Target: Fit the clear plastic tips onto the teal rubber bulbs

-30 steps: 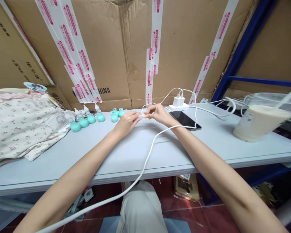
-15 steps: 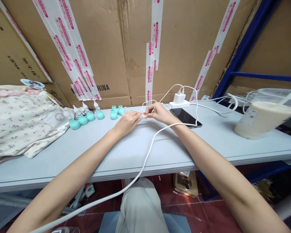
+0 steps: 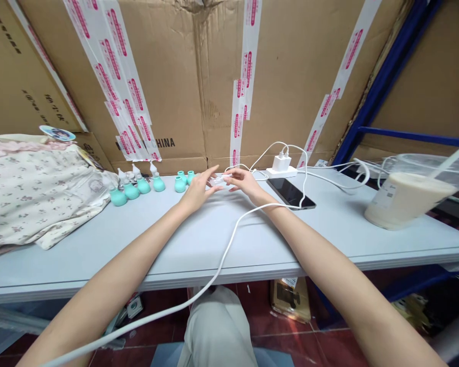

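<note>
Both my hands meet at the back of the pale table (image 3: pixel 214 239), near the cardboard wall. My left hand (image 3: pixel 199 189) has its fingers stretched out and partly spread. My right hand (image 3: pixel 244 182) pinches a small clear plastic piece (image 3: pixel 219 180) that lies between the two hands; my left fingertips touch it too. Just left of my left hand stand two teal bulbs (image 3: pixel 184 180). Three more teal bulbs with clear pointed tips (image 3: pixel 137 186) stand further left. A white cable (image 3: pixel 229 239) runs over my right forearm and down off the table's front edge.
A dark phone (image 3: pixel 290 192) lies right of my right hand, beside a white charger block (image 3: pixel 281 165) with cables. A plastic cup of milky drink with a straw (image 3: pixel 409 196) stands at right. Flowered cloth (image 3: pixel 34 188) covers the left end. Taped cardboard boxes (image 3: pixel 199 76) form the back wall.
My left hand has opened, its fingers now stretched out instead of pinched. Both hands have shifted slightly toward the back wall with the clear piece.
</note>
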`<move>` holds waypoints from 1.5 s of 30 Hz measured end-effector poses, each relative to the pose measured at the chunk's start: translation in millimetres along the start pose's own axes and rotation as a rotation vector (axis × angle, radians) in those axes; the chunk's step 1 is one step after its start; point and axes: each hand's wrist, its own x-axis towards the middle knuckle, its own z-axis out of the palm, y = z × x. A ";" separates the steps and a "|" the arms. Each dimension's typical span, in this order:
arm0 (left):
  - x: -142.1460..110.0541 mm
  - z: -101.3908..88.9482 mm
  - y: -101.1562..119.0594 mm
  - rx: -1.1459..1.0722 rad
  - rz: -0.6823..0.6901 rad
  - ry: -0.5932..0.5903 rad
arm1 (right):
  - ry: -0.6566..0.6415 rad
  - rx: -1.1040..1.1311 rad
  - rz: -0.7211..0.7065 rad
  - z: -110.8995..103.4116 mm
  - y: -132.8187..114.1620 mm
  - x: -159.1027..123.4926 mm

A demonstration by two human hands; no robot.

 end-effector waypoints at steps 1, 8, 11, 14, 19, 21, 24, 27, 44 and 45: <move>0.4 -3.3 -1.7 0.017 -0.004 -0.017 | 0.021 0.019 0.018 -1.2 1.2 0.7; -0.6 -38.6 -32.1 0.563 -0.168 0.009 | 0.176 0.112 0.087 -12.5 -0.3 1.5; -3.6 -44.8 -46.1 0.669 -0.249 -0.035 | 0.184 0.120 0.099 -13.5 -2.0 0.4; -4.9 -49.5 -52.1 0.706 -0.283 -0.026 | 0.175 0.107 0.100 -12.6 -2.0 -0.3; -5.3 -62.6 -58.2 0.741 -0.397 -0.003 | 0.168 0.156 0.099 -10.9 -2.0 -0.6; -6.5 -65.1 -62.5 0.756 -0.420 -0.045 | 0.163 0.219 0.115 -9.8 -3.1 -0.7; -8.5 -63.0 -68.4 0.757 -0.398 -0.120 | 0.129 0.314 0.128 -7.3 -5.1 -0.8; -8.6 -59.5 -71.0 0.738 -0.398 -0.164 | 0.118 0.370 0.136 -5.1 -5.7 0.1; 6.8 -41.8 -28.9 -0.607 -0.390 -0.027 | 0.059 0.361 0.096 -1.4 1.3 0.3; 5.7 -33.2 -26.4 -0.615 -0.401 -0.044 | 0.050 0.349 0.094 -1.3 2.3 0.5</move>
